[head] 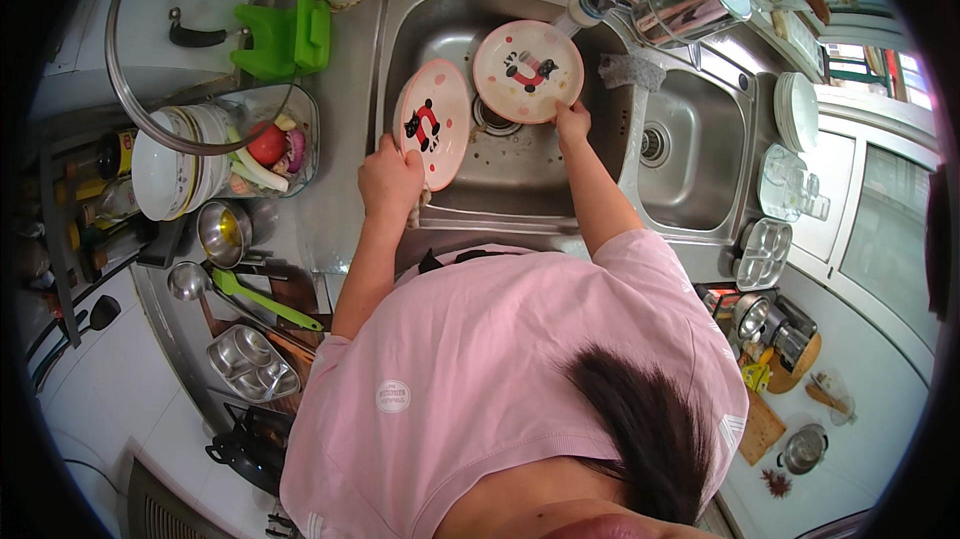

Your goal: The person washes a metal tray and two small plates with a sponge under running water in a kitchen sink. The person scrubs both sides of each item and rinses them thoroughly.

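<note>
My left hand grips the edge of a cartoon-cat plate, steeply tilted at the left side of the sink. A bit of cloth or scourer shows just below that hand; whether I hold it is hidden. With my right hand I hold a second, matching plate by its near rim. This plate is under the tap spout, its printed face up, with brownish spots on it. Beneath both plates lies the large stainless steel sink basin, with food bits around its drain.
Right of the basin are a grey mesh cloth on the divider and a smaller basin. Stacked bowls and a glass dish of vegetables stand left, near a green holder. A steel-rimmed lid leans there.
</note>
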The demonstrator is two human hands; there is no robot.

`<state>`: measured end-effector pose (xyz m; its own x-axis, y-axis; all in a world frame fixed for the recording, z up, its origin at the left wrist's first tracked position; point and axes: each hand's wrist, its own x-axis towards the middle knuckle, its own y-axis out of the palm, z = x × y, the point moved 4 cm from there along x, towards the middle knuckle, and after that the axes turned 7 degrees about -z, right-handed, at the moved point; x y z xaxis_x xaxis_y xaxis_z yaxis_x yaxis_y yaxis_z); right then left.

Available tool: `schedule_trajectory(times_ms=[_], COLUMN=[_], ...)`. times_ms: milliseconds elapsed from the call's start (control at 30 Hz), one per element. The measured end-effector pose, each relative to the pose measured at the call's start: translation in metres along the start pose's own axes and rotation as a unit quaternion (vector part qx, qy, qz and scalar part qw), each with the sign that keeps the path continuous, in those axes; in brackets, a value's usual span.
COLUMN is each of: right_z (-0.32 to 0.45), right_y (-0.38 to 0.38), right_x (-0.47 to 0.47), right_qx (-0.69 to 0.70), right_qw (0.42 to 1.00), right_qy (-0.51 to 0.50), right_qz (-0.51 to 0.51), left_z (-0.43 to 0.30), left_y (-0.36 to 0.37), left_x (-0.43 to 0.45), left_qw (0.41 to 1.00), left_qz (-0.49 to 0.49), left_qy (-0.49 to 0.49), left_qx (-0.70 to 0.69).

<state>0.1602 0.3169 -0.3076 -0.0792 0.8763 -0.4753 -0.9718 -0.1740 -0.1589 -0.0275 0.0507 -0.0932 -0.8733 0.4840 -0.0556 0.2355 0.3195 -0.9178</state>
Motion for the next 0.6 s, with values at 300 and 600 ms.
schedule_trajectory(times_ms=[300,600], right_z=[-0.038,0.041], right_y=[-0.002,0.065], right_x=[0.052,0.003], right_qx=[-0.325,-0.535], right_qw=[0.944,0.778], right_qy=[0.041,-0.328], right_qz=[0.030,0.028], left_z=[0.004,0.014], left_y=[0.009,0.015], left_x=[-0.002,-0.008], left_qw=[0.998,0.994], left_qz=[-0.011,-0.049], left_qy=[0.010,0.012], left_qx=[-0.053,-0.099])
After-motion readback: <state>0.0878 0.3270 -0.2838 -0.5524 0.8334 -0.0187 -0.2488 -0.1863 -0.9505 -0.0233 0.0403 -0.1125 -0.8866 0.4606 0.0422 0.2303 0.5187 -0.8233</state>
